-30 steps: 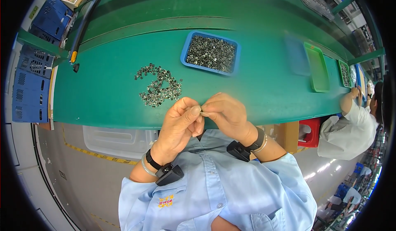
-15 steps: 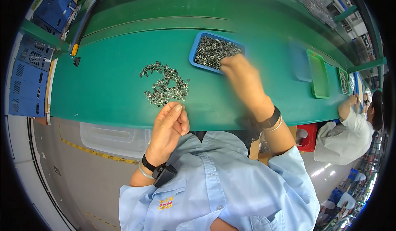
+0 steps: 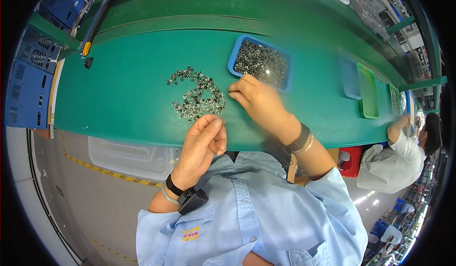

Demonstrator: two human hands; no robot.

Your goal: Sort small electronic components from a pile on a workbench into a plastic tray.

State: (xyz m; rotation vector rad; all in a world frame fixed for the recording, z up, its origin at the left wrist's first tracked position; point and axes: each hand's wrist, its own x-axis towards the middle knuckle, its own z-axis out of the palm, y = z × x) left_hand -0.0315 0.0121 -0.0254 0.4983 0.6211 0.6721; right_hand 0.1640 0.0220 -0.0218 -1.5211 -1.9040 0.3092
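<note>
A loose pile of small shiny metal pieces (image 3: 202,95) lies on the green tabletop, spread in a rough curve. At its near edge my left hand (image 3: 204,140) is closed, thumb pressed to the curled fingers; whatever they hold is hidden. Just right of the pile, my right hand (image 3: 259,102) is pinched above the table. A tiny dark spot shows at its fingertips, too small to name. Behind that hand stands a blue tray (image 3: 233,60) full of the same kind of small pieces (image 3: 263,59); the fingers are outside its near rim.
To the right along the green table (image 3: 114,90) are a translucent blue tray (image 3: 350,78), a green tray (image 3: 368,92) and a smaller filled green tray (image 3: 395,99). A person (image 3: 392,164) sits at the far right. Blue crates (image 3: 31,92) stand at the left.
My right hand has come away from the blue tray, moving left and nearer toward the pile, fingers pinched. My left hand stays closed by the pile's near edge.
</note>
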